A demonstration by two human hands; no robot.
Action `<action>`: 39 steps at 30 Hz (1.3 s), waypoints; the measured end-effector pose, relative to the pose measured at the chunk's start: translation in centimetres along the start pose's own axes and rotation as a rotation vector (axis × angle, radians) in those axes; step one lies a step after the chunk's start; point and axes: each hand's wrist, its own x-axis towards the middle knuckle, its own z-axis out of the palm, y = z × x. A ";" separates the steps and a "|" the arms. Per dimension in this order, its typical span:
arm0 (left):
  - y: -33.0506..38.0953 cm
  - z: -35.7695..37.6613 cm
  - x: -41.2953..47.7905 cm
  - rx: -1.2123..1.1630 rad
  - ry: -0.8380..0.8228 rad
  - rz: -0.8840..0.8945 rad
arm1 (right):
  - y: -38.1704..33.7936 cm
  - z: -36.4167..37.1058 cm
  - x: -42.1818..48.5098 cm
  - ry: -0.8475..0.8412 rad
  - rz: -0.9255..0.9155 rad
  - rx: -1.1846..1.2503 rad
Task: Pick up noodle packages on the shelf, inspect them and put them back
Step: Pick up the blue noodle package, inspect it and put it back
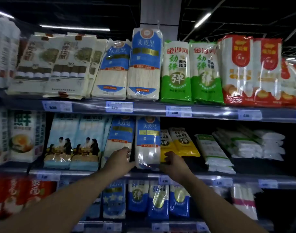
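Observation:
A blue and white noodle package (148,142) stands upright on the middle shelf (177,175), its clear lower half showing pale noodles. My left hand (119,158) grips its lower left edge, with the fingers curled behind it. On the other side, my right hand (173,163) holds the lower right edge. A matching blue package (120,135) leans just to its left.
Yellow noodle packs (182,142) lie right of the held package, with white packs (216,153) further right. Green packs (176,71) and red packs (251,71) fill the top shelf. More blue packs (144,197) stand on the lower shelf. Price tags (119,106) line the shelf edges.

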 end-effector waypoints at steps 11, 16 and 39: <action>-0.1 4.4 6.3 -0.199 0.116 -0.141 | 2.9 2.9 10.0 -0.007 0.004 0.121; -0.4 4.3 6.7 -0.259 0.128 -0.135 | 2.7 2.1 10.3 -0.070 0.053 0.324; -0.6 3.4 -2.7 -0.937 -0.189 -0.156 | -0.3 1.9 -5.0 -0.131 0.121 0.855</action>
